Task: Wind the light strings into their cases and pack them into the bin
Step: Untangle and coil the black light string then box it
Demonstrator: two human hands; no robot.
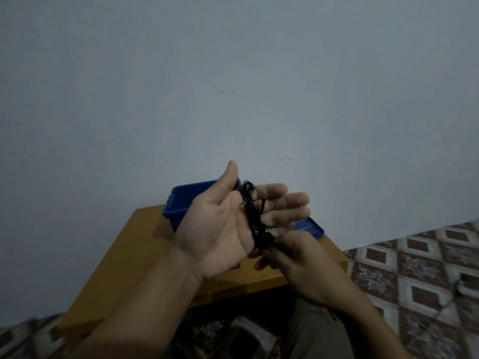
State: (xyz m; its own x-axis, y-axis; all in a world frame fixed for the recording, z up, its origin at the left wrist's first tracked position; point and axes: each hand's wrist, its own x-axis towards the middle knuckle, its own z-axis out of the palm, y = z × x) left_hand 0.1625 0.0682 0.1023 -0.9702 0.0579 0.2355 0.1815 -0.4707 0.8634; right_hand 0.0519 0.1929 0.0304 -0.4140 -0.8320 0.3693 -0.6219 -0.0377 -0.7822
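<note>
Your left hand (223, 229) is at frame centre, palm up, fingers spread open, with a black light string (255, 216) wound in loops across the palm and fingers. Your right hand (300, 265), just below and right, pinches the bundle's lower end. Behind both, a blue bin (178, 203) sits on a wooden table (124, 257). No writing is readable.

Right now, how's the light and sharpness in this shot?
Head view: dim and bluish, no glare; left hand and black light string fairly sharp, right hand shaded; bin clear; patterned floor smears and bends toward the edges.
</note>
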